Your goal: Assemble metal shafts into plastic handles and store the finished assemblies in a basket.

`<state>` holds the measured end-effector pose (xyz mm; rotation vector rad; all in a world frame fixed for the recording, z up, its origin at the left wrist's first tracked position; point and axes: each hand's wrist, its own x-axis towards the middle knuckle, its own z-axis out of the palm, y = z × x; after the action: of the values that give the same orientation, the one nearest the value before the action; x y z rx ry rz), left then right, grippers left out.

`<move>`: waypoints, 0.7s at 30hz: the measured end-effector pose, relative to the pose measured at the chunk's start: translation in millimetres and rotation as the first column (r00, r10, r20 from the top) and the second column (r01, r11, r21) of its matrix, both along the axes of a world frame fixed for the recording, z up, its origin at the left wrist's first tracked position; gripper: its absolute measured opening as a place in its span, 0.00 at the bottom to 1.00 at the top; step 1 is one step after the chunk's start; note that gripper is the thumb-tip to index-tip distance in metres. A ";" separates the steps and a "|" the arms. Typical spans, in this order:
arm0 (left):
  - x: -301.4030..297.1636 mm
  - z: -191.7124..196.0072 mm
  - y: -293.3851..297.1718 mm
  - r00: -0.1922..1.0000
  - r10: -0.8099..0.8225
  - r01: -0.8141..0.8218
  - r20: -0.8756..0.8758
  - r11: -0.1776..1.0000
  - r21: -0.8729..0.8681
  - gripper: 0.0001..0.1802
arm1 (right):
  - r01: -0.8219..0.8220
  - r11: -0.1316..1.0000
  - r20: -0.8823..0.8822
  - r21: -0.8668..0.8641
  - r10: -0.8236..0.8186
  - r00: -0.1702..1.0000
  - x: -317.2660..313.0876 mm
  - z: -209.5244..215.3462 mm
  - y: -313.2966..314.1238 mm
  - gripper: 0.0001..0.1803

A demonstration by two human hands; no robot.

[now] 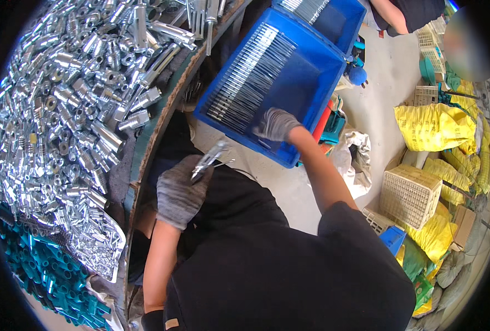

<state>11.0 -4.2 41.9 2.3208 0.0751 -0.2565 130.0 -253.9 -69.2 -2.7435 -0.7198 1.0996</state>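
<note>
My left hand (181,190), in a grey striped knit glove, is closed around a shiny metal expansion anchor (209,159). Thin metal pieces stick out beside it. My right hand (278,124), gloved the same way, is down inside a blue plastic crate (318,83). Its fingers are bent together near the lower end of a row of slim metal rods (250,74); whatever they pinch is hidden. The rods lie side by side along the crate's left part.
To the left, a table with a worn edge (157,124) bears a heap of metal sleeves and bolts (62,105) and teal plastic tubes (49,270). A second blue crate (347,22) adjoins the first. Yellow sacks (435,127) and a cream crate (410,194) stand right. Another person's arm (391,15) shows at the top.
</note>
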 end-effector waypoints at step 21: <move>-152.4 110.8 94.6 0.728 0.482 -0.629 -0.487 0.189 -0.754 0.15 | 0.107 0.992 0.280 -0.064 -0.085 0.956 -6.8 18.5 -4.2 0.15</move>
<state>-141.5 90.4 152.7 1.0208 0.7002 -0.0329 123.2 -258.0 -50.7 -3.0003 -0.5744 0.7482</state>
